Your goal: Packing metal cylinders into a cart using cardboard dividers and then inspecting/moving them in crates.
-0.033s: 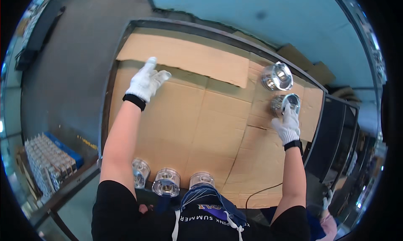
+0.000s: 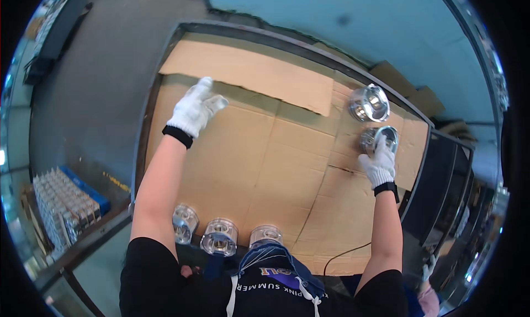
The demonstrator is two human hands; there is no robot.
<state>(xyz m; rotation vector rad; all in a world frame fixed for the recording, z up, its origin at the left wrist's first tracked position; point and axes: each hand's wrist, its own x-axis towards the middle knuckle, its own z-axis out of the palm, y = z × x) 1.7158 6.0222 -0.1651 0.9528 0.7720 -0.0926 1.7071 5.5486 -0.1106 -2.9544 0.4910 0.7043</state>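
My left hand (image 2: 195, 108), in a white knit glove, is held over the cardboard-lined table, its fingers apart and nothing in them. It is near the torn edge of a loose cardboard strip (image 2: 248, 74). At the right, my gloved right hand (image 2: 380, 166) grips a shiny metal piston (image 2: 369, 141) lying on its side, fingers reaching into its hollow end. Just beyond that one lies a second piston (image 2: 361, 104). Along the near edge are three more: one piston (image 2: 184, 223) beside my left forearm, a middle piston (image 2: 220, 235), and another piston (image 2: 266, 234) partly hidden by my clothing.
A dark raised metal frame (image 2: 232, 29) borders the cardboard lining (image 2: 276, 168). A thin black cable (image 2: 345, 255) runs over the near right. Stacked metal parts (image 2: 66, 201) stand on the floor at left. Another person's gloved hand (image 2: 428, 268) shows at lower right.
The table and its pistons sit very slightly farther right in the picture. My right hand stays on the same piston and my left hand stays open.
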